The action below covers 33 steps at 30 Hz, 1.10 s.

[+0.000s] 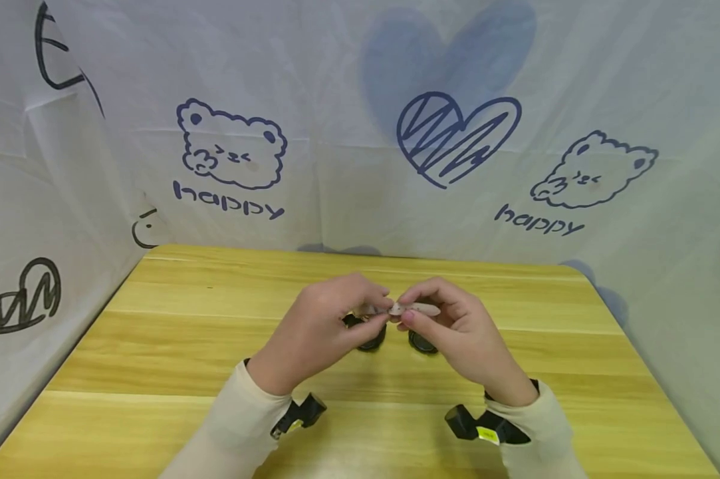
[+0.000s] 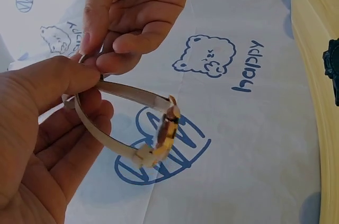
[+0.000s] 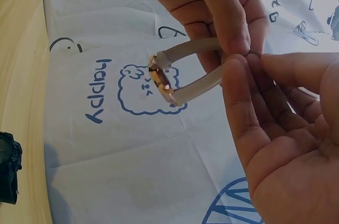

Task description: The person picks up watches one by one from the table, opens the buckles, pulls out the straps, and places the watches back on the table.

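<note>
A wristwatch with a pale strap (image 2: 106, 138) and a gold-coloured case (image 2: 168, 134) is held up between both hands, its strap bent into a loop. With thumb and fingers my left hand (image 1: 330, 322) pinches the strap where its two ends meet. My right hand (image 1: 458, 326) pinches the same part of the strap (image 3: 200, 87) from the other side. Fingertips of both hands nearly touch there and hide the buckle area. From the joined ends the case hangs free, pointing away from the fingers.
On the wooden table (image 1: 365, 426), below the hands, lie two dark watches: one (image 1: 371, 342) partly hidden by the left hand, the other (image 1: 422, 343) beside the right hand. White cloth (image 1: 336, 80) with blue drawings stands behind the table's far edge.
</note>
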Motion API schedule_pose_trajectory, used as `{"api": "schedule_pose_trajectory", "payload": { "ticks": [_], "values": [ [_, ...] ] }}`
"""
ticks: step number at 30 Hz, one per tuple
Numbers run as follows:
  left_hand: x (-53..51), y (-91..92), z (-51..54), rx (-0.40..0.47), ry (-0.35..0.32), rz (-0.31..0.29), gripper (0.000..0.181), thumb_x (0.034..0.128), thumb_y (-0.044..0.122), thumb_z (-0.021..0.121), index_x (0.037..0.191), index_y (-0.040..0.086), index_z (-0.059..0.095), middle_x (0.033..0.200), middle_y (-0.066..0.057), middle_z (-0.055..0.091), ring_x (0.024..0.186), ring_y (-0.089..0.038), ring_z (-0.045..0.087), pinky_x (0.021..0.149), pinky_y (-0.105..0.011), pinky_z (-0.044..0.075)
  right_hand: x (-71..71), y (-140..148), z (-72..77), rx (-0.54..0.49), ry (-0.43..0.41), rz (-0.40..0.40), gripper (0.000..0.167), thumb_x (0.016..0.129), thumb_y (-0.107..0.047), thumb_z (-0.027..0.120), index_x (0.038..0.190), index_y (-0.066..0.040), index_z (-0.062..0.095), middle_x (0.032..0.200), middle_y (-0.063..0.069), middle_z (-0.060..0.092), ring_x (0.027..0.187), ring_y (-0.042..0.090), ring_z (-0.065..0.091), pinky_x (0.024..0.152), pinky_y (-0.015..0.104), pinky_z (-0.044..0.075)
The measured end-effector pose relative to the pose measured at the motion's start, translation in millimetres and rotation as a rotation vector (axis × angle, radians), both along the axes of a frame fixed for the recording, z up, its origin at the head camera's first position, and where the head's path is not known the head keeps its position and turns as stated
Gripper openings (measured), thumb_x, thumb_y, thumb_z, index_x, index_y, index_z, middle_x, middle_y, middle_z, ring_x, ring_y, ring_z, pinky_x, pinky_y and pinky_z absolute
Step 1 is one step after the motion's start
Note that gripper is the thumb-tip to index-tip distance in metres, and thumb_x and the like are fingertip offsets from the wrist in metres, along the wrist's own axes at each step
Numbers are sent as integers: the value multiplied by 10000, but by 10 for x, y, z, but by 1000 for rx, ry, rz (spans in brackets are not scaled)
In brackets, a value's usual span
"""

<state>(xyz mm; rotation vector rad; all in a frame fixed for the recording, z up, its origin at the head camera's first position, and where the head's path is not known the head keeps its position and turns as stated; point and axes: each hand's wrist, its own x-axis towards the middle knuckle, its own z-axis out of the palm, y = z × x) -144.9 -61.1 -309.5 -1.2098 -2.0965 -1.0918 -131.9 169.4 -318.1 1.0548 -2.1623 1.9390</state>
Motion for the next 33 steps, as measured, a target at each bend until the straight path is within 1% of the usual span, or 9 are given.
{"api": "schedule_pose_trajectory", "payload": {
  "ticks": [3, 5, 9, 11, 15, 19, 23, 26, 33],
  "values": [
    [0, 8, -1, 1, 38, -5, 106, 895, 19, 785, 954, 106, 770, 976, 2, 749, 939, -92, 721, 837, -171, 558, 8, 3, 0, -10, 8, 11, 147, 1019, 58, 580, 1162, 54, 613, 1110, 30, 676, 934, 166, 725, 808, 324, 613],
    [-2, 7, -3, 0, 61, -14, 107, 888, 14, 792, 940, 105, 769, 973, -1, 749, 944, -102, 724, 833, -169, 559, 15, 4, 0, -9, 13, 16, 149, 1019, 61, 578, 1164, 55, 610, 1114, 31, 672, 938, 160, 725, 804, 321, 614],
    [2, -1, -4, -4, 55, -44, 124, 892, 25, 796, 925, 133, 744, 971, 23, 737, 886, -66, 695, 778, -175, 560, 29, 5, 5, 15, 34, 6, 151, 1017, 60, 582, 1160, 31, 623, 1104, 49, 673, 928, 157, 728, 764, 315, 617],
    [7, -4, -5, -5, 22, -59, 130, 903, 39, 790, 930, 151, 732, 957, 48, 724, 823, -39, 647, 722, -172, 539, 34, 7, 8, 31, 49, -1, 153, 1014, 56, 592, 1154, 11, 635, 1088, 65, 680, 909, 153, 725, 706, 300, 609],
    [17, -1, -15, 11, -86, -101, 121, 919, 44, 763, 940, 155, 717, 924, 70, 702, 767, -53, 577, 671, -198, 505, 39, 11, 9, 46, 90, 7, 170, 1000, 66, 608, 1149, -4, 647, 1034, 115, 690, 832, 132, 699, 561, 287, 539],
    [23, 13, -31, 20, -168, -129, 135, 913, 23, 734, 924, 153, 697, 903, 68, 680, 758, -82, 560, 659, -213, 489, 39, 10, 12, 83, 145, 14, 203, 986, 84, 619, 1146, -31, 667, 989, 117, 701, 726, 130, 643, 512, 280, 501],
    [24, 23, -42, 11, -195, -134, 170, 903, 8, 729, 907, 167, 668, 879, 75, 645, 738, -100, 540, 632, -219, 462, 35, -3, 17, 143, 217, 9, 229, 977, 92, 628, 1139, -63, 675, 967, 84, 708, 734, 168, 629, 608, 277, 550],
    [23, 21, -46, 10, -199, -149, 177, 904, 7, 729, 907, 167, 654, 866, 70, 628, 726, -133, 547, 624, -221, 456, 34, -13, 12, 154, 255, 16, 226, 976, 98, 624, 1140, -53, 662, 951, 97, 700, 787, 188, 645, 694, 291, 573],
    [16, 21, -52, 41, -209, -191, 164, 921, 17, 700, 902, 176, 659, 857, 70, 618, 740, -86, 526, 623, -233, 454, 41, -9, 3, 174, 279, -14, 238, 964, 92, 647, 1118, -88, 678, 972, 50, 709, 836, 142, 654, 748, 286, 576]
  ]
}}
